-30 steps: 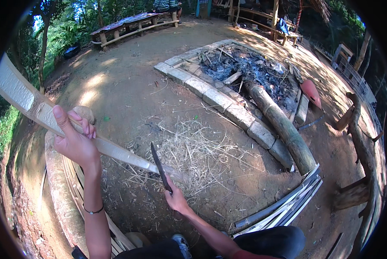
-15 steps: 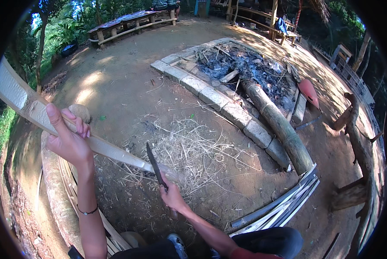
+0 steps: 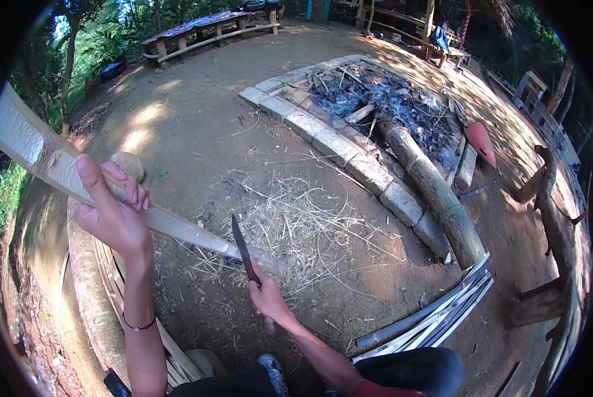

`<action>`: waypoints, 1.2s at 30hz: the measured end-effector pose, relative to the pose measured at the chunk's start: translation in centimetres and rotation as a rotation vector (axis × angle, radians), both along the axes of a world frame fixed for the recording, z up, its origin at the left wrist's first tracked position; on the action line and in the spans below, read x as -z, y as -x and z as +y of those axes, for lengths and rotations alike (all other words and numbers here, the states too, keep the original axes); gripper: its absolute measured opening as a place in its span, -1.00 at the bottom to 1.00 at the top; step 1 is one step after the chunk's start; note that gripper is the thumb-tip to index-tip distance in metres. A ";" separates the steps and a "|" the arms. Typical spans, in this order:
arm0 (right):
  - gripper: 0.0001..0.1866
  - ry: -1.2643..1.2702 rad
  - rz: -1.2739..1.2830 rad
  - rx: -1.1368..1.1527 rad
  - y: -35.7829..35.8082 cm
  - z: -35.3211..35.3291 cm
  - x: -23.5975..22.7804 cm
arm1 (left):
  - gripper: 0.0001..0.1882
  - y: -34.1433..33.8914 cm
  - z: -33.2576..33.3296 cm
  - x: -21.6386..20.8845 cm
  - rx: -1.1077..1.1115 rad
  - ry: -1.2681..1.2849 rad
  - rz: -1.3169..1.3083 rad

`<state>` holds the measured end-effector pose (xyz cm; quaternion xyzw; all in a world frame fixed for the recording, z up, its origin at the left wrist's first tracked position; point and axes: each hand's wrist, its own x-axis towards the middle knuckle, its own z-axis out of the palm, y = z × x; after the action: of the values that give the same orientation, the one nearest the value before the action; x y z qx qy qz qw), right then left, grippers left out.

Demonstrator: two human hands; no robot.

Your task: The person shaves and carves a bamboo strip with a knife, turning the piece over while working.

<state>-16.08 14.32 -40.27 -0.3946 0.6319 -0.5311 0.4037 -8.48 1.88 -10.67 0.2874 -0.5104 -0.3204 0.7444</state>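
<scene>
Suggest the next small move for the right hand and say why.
Probably a short, controlled stroke of the knife along the pale strip, away from the left hand. The right hand grips the knife, whose blade crosses the strip in view near its lower end; the left hand holds the strip higher up. Thin shavings lie on the ground nearby. Whether they touch is unclear.

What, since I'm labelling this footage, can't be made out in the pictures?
Bamboo strip, head view: upper-left end cut off by the dark rim.
Knife, head view: handle mostly covered by the right hand.
Background person, head view: upper body cut off by the top edge.
</scene>
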 end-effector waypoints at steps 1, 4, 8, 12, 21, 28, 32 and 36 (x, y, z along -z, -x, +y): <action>-0.24 -0.061 -0.065 -0.044 0.5 0.4 -2.9 | -0.40 0.0 0.2 0.2 -0.005 -0.010 -0.012; -0.25 0.117 0.090 -0.053 0.3 1.0 -6.6 | -0.41 0.7 0.5 0.0 -0.005 -0.023 -0.007; -0.24 -0.053 0.178 0.074 -2.1 1.3 0.4 | -0.43 0.2 -0.3 0.1 0.014 -0.074 0.010; -0.28 -0.084 0.049 0.060 -0.8 0.7 2.5 | -0.41 -0.1 -0.9 -0.1 -0.037 -0.040 0.028; -0.27 0.176 0.128 0.096 -2.7 1.9 -5.7 | -0.41 0.1 1.0 0.1 0.014 -0.072 0.028; -0.28 -0.110 -0.047 0.030 -1.6 1.3 -0.6 | -0.41 -1.8 0.5 0.9 0.056 -0.026 0.004; -0.27 0.120 0.014 0.004 -1.0 1.8 -5.9 | -0.43 -0.7 1.2 0.7 0.078 -0.039 -0.017; -0.25 0.047 0.096 0.081 -2.4 2.6 -2.9 | -0.43 0.0 1.7 0.5 0.083 -0.046 -0.005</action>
<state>-13.65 16.96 -37.34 -0.4031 0.6534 -0.5420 0.3418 -8.51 3.60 -11.22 0.2839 -0.5162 -0.3622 0.7223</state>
